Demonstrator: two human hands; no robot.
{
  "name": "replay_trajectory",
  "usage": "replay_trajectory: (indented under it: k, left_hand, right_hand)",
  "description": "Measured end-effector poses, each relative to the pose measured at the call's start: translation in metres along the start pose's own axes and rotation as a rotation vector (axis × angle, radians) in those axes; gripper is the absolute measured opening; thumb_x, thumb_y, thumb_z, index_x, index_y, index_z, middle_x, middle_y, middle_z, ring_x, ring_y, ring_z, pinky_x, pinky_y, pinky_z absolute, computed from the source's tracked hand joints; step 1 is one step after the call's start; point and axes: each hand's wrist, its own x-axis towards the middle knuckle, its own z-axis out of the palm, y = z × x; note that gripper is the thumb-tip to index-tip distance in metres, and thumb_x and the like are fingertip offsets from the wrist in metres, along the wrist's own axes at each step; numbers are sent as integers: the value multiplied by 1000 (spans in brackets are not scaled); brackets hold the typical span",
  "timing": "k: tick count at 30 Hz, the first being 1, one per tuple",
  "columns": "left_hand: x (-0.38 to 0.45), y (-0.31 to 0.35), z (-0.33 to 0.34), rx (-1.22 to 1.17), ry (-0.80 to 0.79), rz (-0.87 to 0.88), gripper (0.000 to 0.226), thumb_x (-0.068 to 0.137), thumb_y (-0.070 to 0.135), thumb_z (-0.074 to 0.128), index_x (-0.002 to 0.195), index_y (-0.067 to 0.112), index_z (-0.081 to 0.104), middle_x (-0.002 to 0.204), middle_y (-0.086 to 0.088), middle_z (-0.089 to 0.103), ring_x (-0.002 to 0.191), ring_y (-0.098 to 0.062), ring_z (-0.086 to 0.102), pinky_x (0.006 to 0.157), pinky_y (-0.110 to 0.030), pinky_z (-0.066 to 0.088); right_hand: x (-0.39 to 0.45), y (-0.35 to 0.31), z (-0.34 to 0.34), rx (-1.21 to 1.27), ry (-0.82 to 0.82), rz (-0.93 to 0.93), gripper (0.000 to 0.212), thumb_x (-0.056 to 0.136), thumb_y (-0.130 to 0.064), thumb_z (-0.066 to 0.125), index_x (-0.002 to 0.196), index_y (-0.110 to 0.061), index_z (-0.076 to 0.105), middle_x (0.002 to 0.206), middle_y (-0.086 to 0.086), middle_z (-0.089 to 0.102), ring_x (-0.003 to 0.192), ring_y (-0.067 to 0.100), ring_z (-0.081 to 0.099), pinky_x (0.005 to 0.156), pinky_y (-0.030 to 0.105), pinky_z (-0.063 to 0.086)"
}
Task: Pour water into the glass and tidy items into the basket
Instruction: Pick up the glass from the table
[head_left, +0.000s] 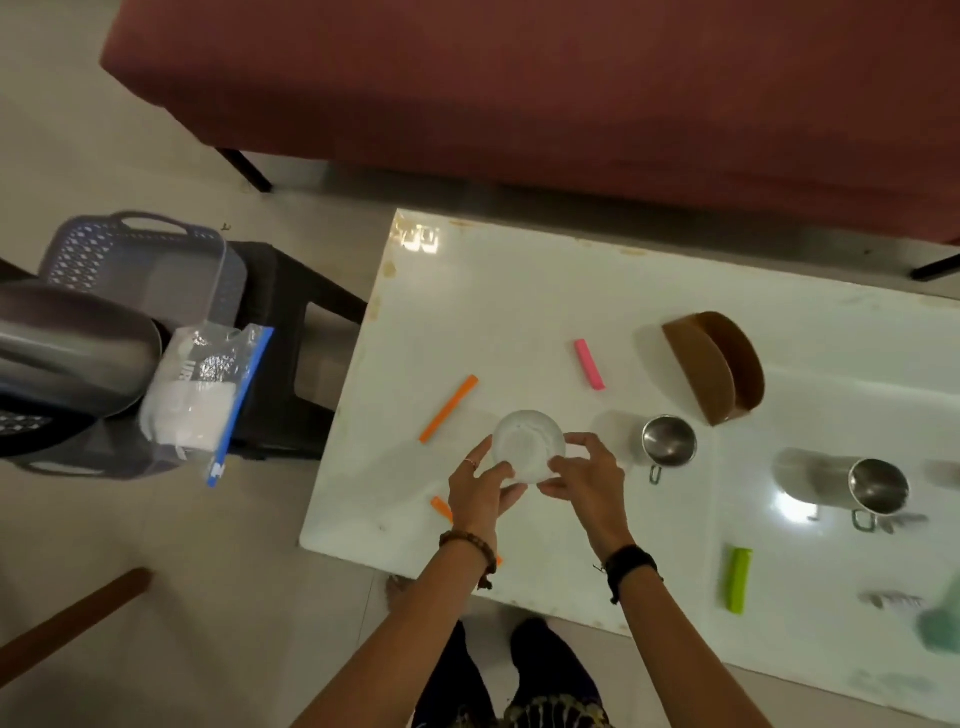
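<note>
From the head view, the left hand (480, 488) and the right hand (584, 475) both hold the clear glass (527, 444) over the white table (519, 312), fingers curled around it; the grey basket (150, 249) stands well apart at left

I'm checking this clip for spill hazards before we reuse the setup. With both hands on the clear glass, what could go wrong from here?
1. The glass is held from both sides by the left hand and right hand; being clear and smooth, it might slip.
2. The orange stick lies close beside it and could get knocked.
3. The basket already looks crowded, with a plastic bag hanging over its edge, so added items may tumble out.
</note>
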Motion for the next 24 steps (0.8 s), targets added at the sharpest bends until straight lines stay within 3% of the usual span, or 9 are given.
replay_trajectory:
  k: [4, 10, 13, 16, 20, 24]
  left_hand:
    - [-1, -11, -6, -26, 18, 1, 39, 86, 2, 58, 124, 5, 48, 103, -18, 57, 98, -27, 56, 96, -43, 46]
    - [-2, -10, -17, -66, -12, 30, 39, 85, 2, 60, 122, 7, 50, 102, -18, 58, 97, -27, 58, 95, -43, 47]
    - [-7, -9, -33, -102, -19, 42, 37, 85, 3, 61, 121, 8, 51, 103, -16, 59, 97, -26, 59, 91, -40, 49]
    - [-14, -4, -63, -210, 20, 68, 26, 85, 7, 61, 111, 9, 57, 100, -11, 63, 93, -24, 63, 77, -31, 55]
    - [-26, 3, -140, -343, 123, 104, 12, 87, 14, 57, 94, 9, 65, 89, -9, 70, 76, -19, 70, 59, -23, 56]
    - [-21, 30, -255, -521, 296, 77, 16, 92, 13, 47, 86, 11, 61, 92, -12, 64, 77, -23, 63, 60, -27, 52]
  right_hand:
    - [-1, 8, 4, -1, 26, -1, 25, 85, 2, 56, 107, -7, 57, 76, 12, 67, 65, 22, 67, 58, 20, 57]
    - [-14, 14, 6, 25, 40, -28, 28, 88, -7, 59, 116, -8, 57, 92, 18, 69, 75, 24, 68, 64, 19, 57]
    - [-28, 12, 15, -143, 209, -103, 29, 88, -16, 61, 116, -15, 55, 109, 10, 63, 82, 24, 65, 71, 33, 57]
    - [-53, -1, 41, -235, 288, -262, 18, 89, -18, 58, 106, -23, 56, 99, -2, 62, 73, 13, 59, 72, 50, 55]
    - [-89, -13, 107, -239, 109, -400, 15, 90, -15, 56, 98, -27, 58, 87, -11, 63, 65, 9, 57, 62, 40, 54]
    - [-122, -18, 211, -138, -79, -405, 19, 89, -12, 57, 93, -30, 60, 77, -10, 63, 61, 12, 55, 51, 21, 51]
